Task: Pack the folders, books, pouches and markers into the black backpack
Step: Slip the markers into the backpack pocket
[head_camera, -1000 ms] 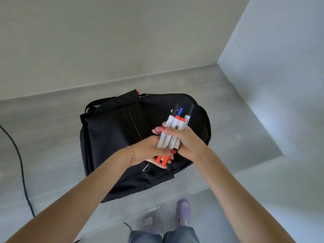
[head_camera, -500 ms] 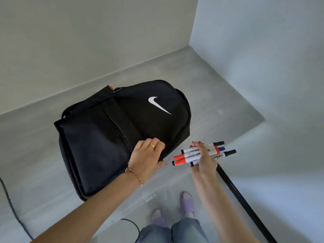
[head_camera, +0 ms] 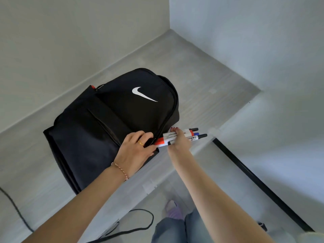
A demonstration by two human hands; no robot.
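Note:
The black backpack (head_camera: 108,120) with a white swoosh lies flat on a grey table, its front facing up. My left hand (head_camera: 135,151) grips the backpack's near right edge, fingers tucked into a side opening. My right hand (head_camera: 178,141) holds a bundle of several white markers (head_camera: 184,135) with red, blue and black caps. The markers lie level, their red ends touching the opening beside my left hand. No folders, books or pouches are visible.
The grey table (head_camera: 201,88) fits into a corner, with walls behind and to the right. A black bar (head_camera: 254,179) runs along the floor on the right. A black cable (head_camera: 14,207) crosses the lower left. My legs and a purple slipper (head_camera: 172,210) show below.
My right hand has brought the markers leftward to the backpack's side. My left hand has curled its fingers into the opening at the edge. The view shifted slightly.

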